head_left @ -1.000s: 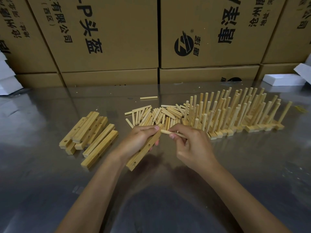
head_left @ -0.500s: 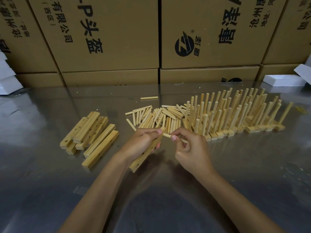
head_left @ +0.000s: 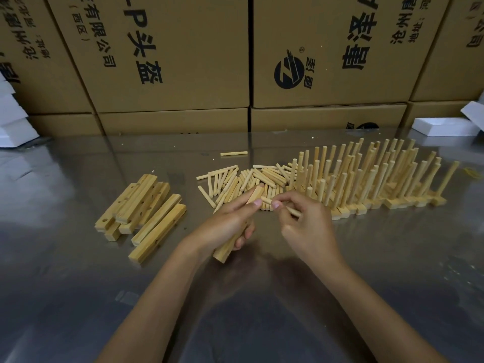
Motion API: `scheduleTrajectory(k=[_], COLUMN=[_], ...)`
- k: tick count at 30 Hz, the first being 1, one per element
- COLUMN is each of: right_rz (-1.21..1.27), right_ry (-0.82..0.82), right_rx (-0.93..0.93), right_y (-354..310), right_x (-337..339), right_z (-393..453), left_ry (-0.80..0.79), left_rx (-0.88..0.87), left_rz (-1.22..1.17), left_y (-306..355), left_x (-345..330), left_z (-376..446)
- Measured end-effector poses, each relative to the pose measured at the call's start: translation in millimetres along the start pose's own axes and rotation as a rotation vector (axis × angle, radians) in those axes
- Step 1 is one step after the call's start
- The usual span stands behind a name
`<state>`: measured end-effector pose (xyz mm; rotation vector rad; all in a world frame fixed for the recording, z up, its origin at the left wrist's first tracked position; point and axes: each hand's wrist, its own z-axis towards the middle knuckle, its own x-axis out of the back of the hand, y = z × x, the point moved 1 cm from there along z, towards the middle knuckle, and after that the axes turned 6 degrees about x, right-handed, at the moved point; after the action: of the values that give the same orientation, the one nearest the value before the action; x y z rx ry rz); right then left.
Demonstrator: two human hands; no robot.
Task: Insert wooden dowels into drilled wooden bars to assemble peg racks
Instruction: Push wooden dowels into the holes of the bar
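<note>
- cardboard boxes (head_left: 167,61) stacked behind the metal table (head_left: 262,297); black print appears upside down, Chinese characters, partly readable "有限公司", "头盔", "沧州", "地址"; round black logo (head_left: 289,73) with ® mark on the box right of centre
- left hand (head_left: 227,223) fingers curled round a drilled wooden bar (head_left: 225,248), bar tilted, near end low just above the table, far end poking up past the thumb
- right hand (head_left: 305,220) pinches one dowel (head_left: 292,211) between thumb and forefinger, other fingers curled; dowel tip touching or just beside the bar's far end, cannot tell if it is in a hole
- loose dowel pile (head_left: 241,183) just behind both hands; single dowel (head_left: 234,153) further back from the pile
- finished peg racks (head_left: 372,179) right of the pile, pegs upright, packed in rows
- undrilled-looking and drilled spare bars (head_left: 142,208) left of the pile, heaped
- white foam pieces (head_left: 442,126) far right of the pile, more white pieces at the left edge
</note>
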<state>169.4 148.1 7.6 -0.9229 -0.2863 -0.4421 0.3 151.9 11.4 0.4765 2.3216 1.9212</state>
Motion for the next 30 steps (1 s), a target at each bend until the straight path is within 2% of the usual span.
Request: scheduleTrajectory(k=[2, 5, 9, 11, 16, 22, 30], right_rz=[-0.034, -0.078, -0.148, -0.187, -0.283, -0.521, -0.499], right_ry=[-0.034, -0.047, -0.122, -0.207, -0.394, -0.403, -0.349], right_rx=[0.035, 0.061, 0.085, 0.133, 0.202, 0.144, 0.203], right_y=[-3.0, -7.8, -6.4, -6.0, -10.8, -7.3, -6.6], right_x=[-2.5, -9.6, -16.2, -24.3, -55.4, -77.3, -50.4], right_z=[-3.9, -9.2, -15.0, -20.3, -11.3, 15.7, -9.0], left_ry=[0.03, 0.185, 0.463, 0.525, 0.546, 0.545, 0.54], left_rx=[-0.001, -0.024, 0.042, 0.089, 0.131, 0.133, 0.152], left_rz=[-0.017, -0.042, -0.246, -0.355, -0.494, -0.496, -0.452], left_y=[1.5, 2.9, -1.8, -5.0, -10.4, -14.5, -12.6], left_x=[11.1, 34.4, 62.5, 72.1, 82.0, 82.1, 76.0], left_z=[-1.5, -2.6, -0.7, -0.4, 1.3, 4.9, 8.0])
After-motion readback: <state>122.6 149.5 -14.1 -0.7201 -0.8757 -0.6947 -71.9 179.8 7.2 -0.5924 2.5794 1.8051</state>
